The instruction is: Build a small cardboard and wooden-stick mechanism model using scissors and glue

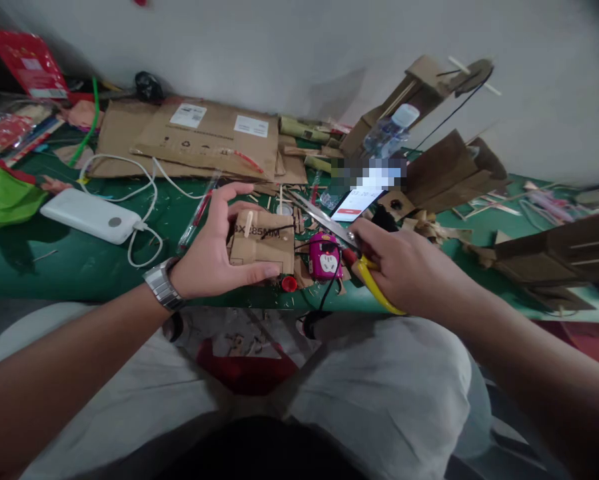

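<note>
My left hand (216,250) grips a small folded cardboard piece (264,250) by its left side, thumb along the lower edge. A short wooden stick (248,224) and a dark cord show on the printed face of this cardboard. In my right hand (396,263) is a pair of scissors (374,283) with yellow handles, the blades pointing up and left over the table. Between the hands lies a magenta power socket (325,257) with a black cable. A red bottle cap (289,284) sits just below the cardboard.
On the green table (179,280) are a white power bank (89,215) with a cable, flat cardboard (204,140), a lit phone (356,200) and a plastic bottle (389,133). Cardboard structures (444,173) stand to the right. Scraps are scattered around.
</note>
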Motion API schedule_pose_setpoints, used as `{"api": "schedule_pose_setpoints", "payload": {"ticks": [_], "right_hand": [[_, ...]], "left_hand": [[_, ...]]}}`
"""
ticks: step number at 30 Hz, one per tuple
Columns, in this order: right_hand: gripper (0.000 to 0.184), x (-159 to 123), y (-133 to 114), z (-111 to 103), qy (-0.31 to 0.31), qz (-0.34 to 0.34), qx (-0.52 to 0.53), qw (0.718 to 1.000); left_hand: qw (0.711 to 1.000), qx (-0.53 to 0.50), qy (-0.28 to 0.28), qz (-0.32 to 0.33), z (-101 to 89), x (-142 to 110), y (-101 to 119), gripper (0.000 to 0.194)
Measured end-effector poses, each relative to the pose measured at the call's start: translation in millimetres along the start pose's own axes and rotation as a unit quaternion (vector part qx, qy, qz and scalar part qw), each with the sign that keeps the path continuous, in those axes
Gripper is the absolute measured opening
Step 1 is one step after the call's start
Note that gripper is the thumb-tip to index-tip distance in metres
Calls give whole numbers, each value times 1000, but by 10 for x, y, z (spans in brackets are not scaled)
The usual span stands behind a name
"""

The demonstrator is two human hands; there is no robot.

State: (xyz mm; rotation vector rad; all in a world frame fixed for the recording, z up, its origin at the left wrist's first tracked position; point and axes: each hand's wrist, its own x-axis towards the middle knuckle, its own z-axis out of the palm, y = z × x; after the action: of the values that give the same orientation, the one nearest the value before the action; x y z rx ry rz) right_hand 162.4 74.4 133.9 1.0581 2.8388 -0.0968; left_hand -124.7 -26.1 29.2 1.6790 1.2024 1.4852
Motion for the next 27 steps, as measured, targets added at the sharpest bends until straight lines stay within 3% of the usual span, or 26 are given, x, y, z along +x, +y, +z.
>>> {"api": "schedule_pose_setpoints", "payload": {"ticks": [4,10,14,17,20,24,27], "right_hand": [[30,-13,24,14,49,0,50,998],[21,134,-202,-19,105,-1,159,982],[19,222,-214,111,133,17,255,958],[27,259,-172,255,117,20,341,933],[35,290,-196,398,106,24,459,882],[39,320,-375,540,148,12,616,774],[41,328,-520,587,154,5,679,717]], "left_hand": [[1000,10,16,6,18,-8,-8,105],[998,31,47,16,81,-23,29,99],[998,53,27,29,81,-19,107,91],[994,95,1,49,56,-3,158,82],[991,120,0,65,38,9,172,76],[986,145,0,82,30,17,176,66],[983,162,0,82,28,19,194,60]]}}
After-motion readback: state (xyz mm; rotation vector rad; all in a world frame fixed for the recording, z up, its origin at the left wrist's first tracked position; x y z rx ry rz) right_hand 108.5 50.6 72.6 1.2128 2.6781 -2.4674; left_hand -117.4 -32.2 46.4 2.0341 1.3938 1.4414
